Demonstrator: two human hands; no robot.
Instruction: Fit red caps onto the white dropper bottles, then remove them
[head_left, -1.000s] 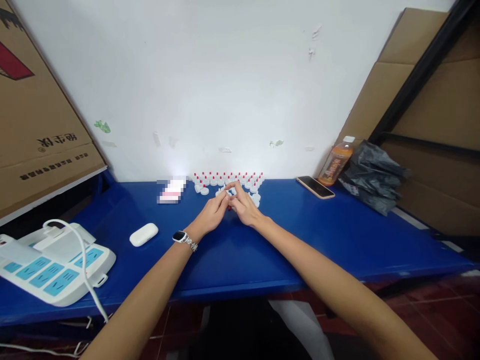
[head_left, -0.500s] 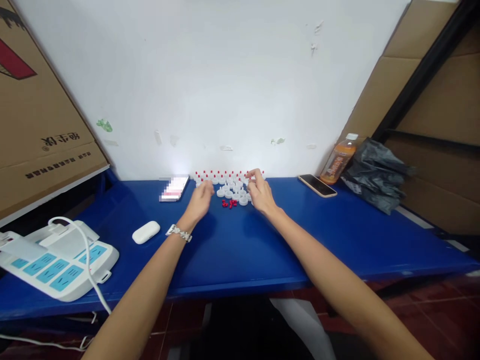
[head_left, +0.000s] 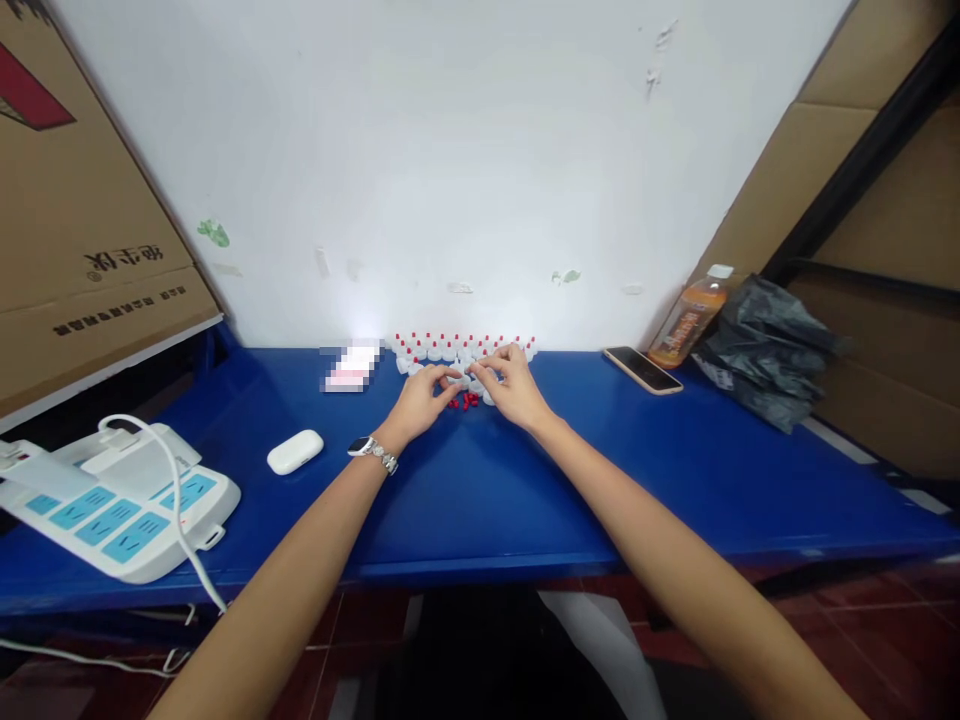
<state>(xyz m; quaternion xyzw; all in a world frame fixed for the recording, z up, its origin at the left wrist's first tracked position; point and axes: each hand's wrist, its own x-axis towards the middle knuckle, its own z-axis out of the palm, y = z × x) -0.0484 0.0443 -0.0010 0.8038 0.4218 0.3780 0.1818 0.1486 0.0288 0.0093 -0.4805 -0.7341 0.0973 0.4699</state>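
2 hands (head_left: 421,405) (head_left: 517,392) at white caps (head_left: 448,353), bottle (head_left: 686,328) holding orange liquid (head_left: 706,298)

1. From my remote post I see a plain white wall (head_left: 450,150) across the far side, marked with green scraps (head_left: 214,233) and pale scuffs (head_left: 460,288).
2. Low on it, left of centre, I notice a soft bright patch of light (head_left: 358,315).
3. A glossy blue table (head_left: 450,510) meets the wall.
4. A large printed cardboard box (head_left: 97,200) fills the far left.
5. On my right, dark bars (head_left: 881,150) cross brown cardboard panels (head_left: 817,140).
6. Below the table's near edge, I make out dark red floor tiles (head_left: 892,640).
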